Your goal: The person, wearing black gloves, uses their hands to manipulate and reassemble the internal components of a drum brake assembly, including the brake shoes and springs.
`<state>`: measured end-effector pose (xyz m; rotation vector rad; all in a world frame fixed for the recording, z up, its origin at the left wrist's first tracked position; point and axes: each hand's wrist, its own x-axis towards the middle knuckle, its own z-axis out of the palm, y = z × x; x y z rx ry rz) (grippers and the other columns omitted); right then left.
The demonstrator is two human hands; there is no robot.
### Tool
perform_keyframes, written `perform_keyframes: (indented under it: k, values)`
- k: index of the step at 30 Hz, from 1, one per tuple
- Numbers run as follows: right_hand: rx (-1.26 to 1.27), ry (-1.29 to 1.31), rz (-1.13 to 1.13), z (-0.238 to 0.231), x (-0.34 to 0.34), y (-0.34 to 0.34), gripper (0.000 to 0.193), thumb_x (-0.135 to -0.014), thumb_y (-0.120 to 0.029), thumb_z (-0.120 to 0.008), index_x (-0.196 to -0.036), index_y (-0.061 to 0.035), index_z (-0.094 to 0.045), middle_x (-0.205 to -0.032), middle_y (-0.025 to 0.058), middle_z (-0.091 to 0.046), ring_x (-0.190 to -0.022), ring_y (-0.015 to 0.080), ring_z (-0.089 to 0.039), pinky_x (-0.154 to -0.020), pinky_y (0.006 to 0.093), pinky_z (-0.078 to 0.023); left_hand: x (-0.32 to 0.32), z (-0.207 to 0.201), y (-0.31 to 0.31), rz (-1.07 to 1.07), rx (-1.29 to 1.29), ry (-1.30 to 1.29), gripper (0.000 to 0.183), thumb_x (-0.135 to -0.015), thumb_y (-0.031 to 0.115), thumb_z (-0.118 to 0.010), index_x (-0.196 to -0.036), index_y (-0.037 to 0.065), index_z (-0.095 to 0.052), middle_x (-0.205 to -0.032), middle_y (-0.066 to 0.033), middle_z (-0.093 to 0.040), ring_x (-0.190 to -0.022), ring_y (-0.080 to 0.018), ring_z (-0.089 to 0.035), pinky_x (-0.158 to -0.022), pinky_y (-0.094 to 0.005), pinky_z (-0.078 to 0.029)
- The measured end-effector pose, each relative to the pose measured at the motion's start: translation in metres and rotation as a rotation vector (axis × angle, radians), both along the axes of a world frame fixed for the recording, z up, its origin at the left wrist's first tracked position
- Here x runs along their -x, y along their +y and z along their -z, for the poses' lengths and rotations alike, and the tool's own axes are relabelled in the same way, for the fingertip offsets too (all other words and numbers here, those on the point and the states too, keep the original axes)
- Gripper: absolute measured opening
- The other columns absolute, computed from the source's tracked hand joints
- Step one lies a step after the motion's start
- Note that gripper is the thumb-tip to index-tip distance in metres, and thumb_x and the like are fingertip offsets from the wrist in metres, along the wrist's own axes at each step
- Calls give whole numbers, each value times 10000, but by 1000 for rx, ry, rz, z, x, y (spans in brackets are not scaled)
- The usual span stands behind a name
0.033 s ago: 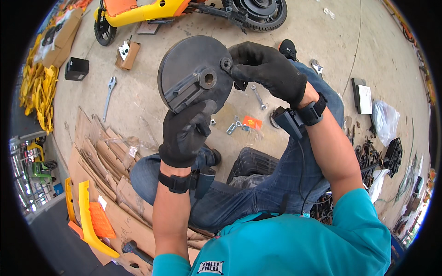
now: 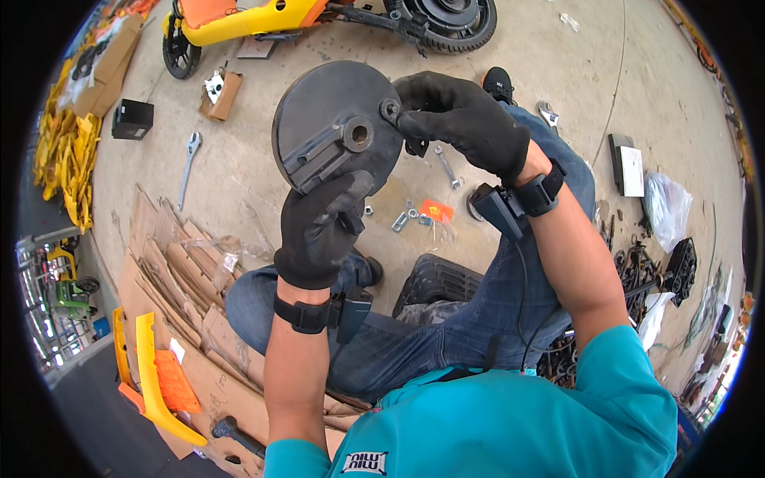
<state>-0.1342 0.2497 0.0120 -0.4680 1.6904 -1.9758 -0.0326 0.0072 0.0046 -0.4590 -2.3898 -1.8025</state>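
A round black drum brake plate (image 2: 311, 111) is held up in front of me. It has a raised hub with a hole and a slotted arm on the side facing me. My left hand (image 2: 323, 231), in a black glove, grips its lower edge with thumb and fingers closed. At the plate's right edge, the fingers of my gloved right hand (image 2: 466, 119) pinch around a small round boss (image 2: 390, 110). A short dark piece (image 2: 415, 147) hangs below those fingers, most of it hidden by the hand.
Beyond lies a yellow scooter (image 2: 291, 17) with its wheel. Wrenches (image 2: 449, 167), nuts and an orange packet (image 2: 437, 211) lie on the floor. An adjustable wrench (image 2: 190, 167) and flattened cardboard (image 2: 171, 279) are at left. Plastic bags (image 2: 668, 211) and dark parts lie at right.
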Motion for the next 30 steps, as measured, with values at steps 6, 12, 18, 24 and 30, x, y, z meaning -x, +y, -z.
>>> perform_keyframes:
  k: [6,12,18,24,30]
  values:
    - [-51,-28,-13,0,-1,-2,393,-957,-194,-706,-1275,17,-614,-913,39,-663,-723,103,-613,-661,265,-515,1,0,-1,-112,432,280,310,-796,-44,-747,-1091,40,-708,-1027,-120,-734,-936,-246,-710,-831,-342,-572]
    - [1,-62,53,5,-3,-7,341,-933,-224,-743,-1164,14,-667,-771,15,-628,-634,78,-580,-560,244,-490,-3,9,0,-118,71,-102,343,-860,-27,-674,-1199,1,-628,-1220,-159,-671,-1123,-283,-659,-957,-375,-556]
    - [-6,-46,36,6,0,-6,338,-931,-220,-744,-1163,14,-669,-761,12,-618,-625,79,-582,-546,245,-487,-3,16,-9,30,-46,-286,448,-930,-23,-567,-1363,-39,-452,-1412,-228,-522,-1306,-327,-542,-1099,-402,-487]
    - [-19,-50,53,3,-2,-5,334,-926,-216,-749,-1153,17,-673,-748,10,-609,-607,75,-561,-528,249,-469,2,6,-3,42,-70,-353,568,-897,-26,-582,-1436,-8,-402,-1503,-229,-413,-1381,-390,-451,-1171,-517,-402]
    - [-26,-67,41,2,-1,-5,316,-930,-210,-743,-1132,24,-680,-740,11,-604,-586,73,-540,-510,249,-444,5,-10,18,61,-649,-471,458,-935,-21,-580,-1382,3,-482,-1444,-234,-485,-1318,-389,-520,-1117,-554,-453]
